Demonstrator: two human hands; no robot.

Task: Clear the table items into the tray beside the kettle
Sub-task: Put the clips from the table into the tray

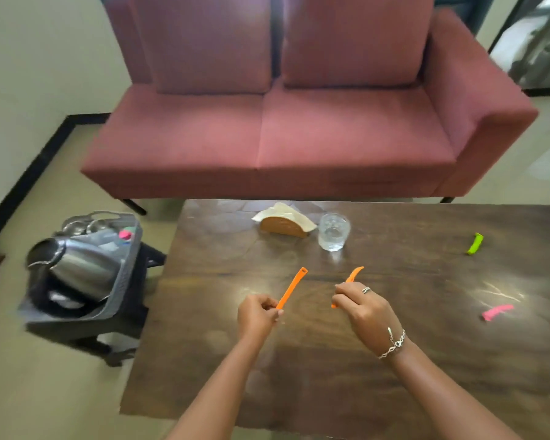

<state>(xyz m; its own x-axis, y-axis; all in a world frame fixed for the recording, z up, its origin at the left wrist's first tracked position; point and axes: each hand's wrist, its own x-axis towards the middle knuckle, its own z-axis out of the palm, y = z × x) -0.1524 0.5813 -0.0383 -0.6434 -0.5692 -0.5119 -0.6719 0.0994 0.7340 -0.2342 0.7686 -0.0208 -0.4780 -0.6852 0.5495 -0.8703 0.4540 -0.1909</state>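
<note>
Head camera, looking down over a dark wooden table [299,376]: a person holds two orange plastic pieces above the middle of it, one in each hand. The left hand [258,315] has its grip closed on the lower end of a straight orange strip [291,289], pinched between thumb and curled fingers so the slotted end points up and away. The right hand [365,309], wearing a ring and a bracelet, has its grip closed around an orange curved piece [354,274], whose tip sticks out above the knuckles. Both pieces are lifted clear of the wood, probably so they can be carried off together.

Their destination, a grey tray [121,271], sits on a low dark stand [134,312] just off the table's left edge, next to a steel kettle [77,268]. Whether the kettle stands inside the tray or against it cannot be told. Steel cups [86,225] already fill the tray's far end.

More remains on the table: a napkin holder [285,225] and a glass [333,231] close together near the far edge, a green clip [475,243] well to the right, and a pink clip [497,312] nearer the person. A red sofa [299,122] stands behind. Judging by this, the clearing is at an early stage.
</note>
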